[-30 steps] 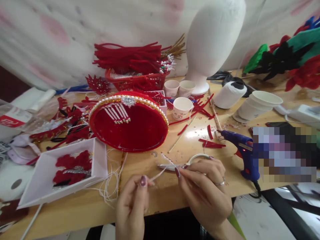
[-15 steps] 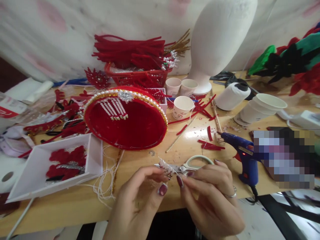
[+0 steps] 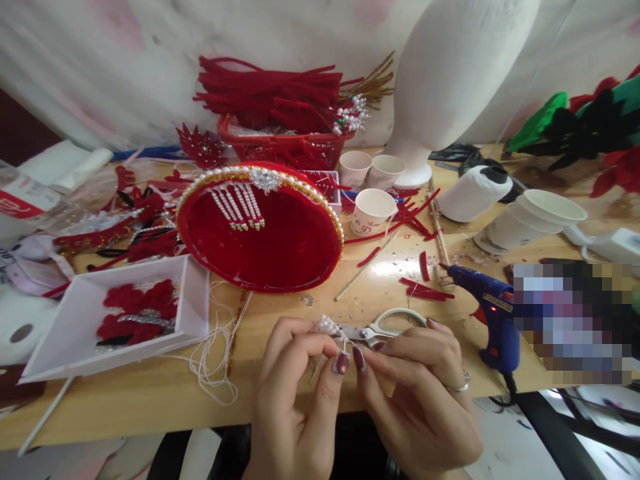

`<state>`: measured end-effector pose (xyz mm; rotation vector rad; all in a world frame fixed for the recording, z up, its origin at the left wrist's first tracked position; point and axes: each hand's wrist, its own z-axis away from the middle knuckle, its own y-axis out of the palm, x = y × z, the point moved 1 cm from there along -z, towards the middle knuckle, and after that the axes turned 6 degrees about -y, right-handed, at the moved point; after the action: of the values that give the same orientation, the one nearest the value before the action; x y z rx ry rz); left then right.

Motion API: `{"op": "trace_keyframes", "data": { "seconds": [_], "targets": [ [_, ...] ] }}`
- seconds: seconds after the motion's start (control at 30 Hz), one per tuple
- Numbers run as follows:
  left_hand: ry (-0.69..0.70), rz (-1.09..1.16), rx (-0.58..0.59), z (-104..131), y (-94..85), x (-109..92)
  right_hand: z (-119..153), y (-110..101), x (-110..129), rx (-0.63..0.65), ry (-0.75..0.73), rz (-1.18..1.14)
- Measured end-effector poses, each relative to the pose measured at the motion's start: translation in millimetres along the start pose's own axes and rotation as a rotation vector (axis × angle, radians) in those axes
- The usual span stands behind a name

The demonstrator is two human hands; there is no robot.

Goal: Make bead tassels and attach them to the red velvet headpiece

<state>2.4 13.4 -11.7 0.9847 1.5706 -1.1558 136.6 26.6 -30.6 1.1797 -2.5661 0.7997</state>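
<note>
My left hand (image 3: pixel 300 393) is closed, pinching a small cluster of white beads (image 3: pixel 329 325) between thumb and fingers. Close beside it, my right hand (image 3: pixel 425 387) also pinches, its thumb and forefinger on a thin strand that leads from the cluster. Whether this strand is thread or wire I cannot tell. Just behind the fingers lie scissors (image 3: pixel 379 329) with pale handles, partly hidden by the right hand. Farther back, a round red velvet headpiece (image 3: pixel 280 250) leans tilted, with a pearl-and-gold rim and hanging bead strings.
A blue glue gun (image 3: pixel 501 327) with a lit red light stands at right. At left are a white box (image 3: pixel 195 300) of red flowers and loose white cord (image 3: pixel 213 373). Paper cups (image 3: pixel 373 217), a thread cone (image 3: pixel 473 193), a red basket (image 3: pixel 295 150) and a foam head (image 3: pixel 450 73) stand behind.
My left thumb and fingers have closed in nearer to my right fingertips, and the bead cluster has turned. The right hand keeps its pinch. The whole view has shifted slightly.
</note>
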Motion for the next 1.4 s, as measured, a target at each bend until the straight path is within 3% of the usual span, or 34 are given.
{"op": "trace_keyframes", "data": {
  "seconds": [0.13, 0.27, 0.4, 0.53, 0.73, 1.1, 1.27, 1.4],
  "targets": [
    [0.101, -0.008, -0.011, 0.7, 5.1, 2.1, 0.5, -1.0, -0.2, 0.019, 0.003, -0.013],
    [0.109, 0.009, -0.012, 6.1, 9.1, 6.9, -0.1, -0.8, -0.9, 0.000, -0.013, -0.013],
    [-0.062, 0.014, -0.038, 11.2, 10.0, 6.2, -0.4, 0.2, -0.6, 0.013, 0.014, 0.009],
    [-0.290, 0.133, 0.009, 13.9, 16.6, 1.8, 0.1, 1.0, -0.5, 0.006, 0.017, 0.004],
    [-0.393, 0.245, -0.064, 14.0, 25.4, 3.4, 2.8, 2.1, -2.4, -0.011, 0.017, 0.036],
    [-0.174, 0.047, -0.245, 12.3, 19.5, 12.8, 0.7, 0.7, 0.2, -0.016, -0.008, 0.043],
    [-0.017, 0.039, -0.218, 10.0, 18.2, 13.5, 2.0, -0.3, 0.5, -0.033, -0.017, 0.053],
    [0.033, 0.034, -0.234, 10.4, 17.4, 15.3, 4.5, -0.8, 1.8, -0.015, -0.030, 0.025]
  ]
}}
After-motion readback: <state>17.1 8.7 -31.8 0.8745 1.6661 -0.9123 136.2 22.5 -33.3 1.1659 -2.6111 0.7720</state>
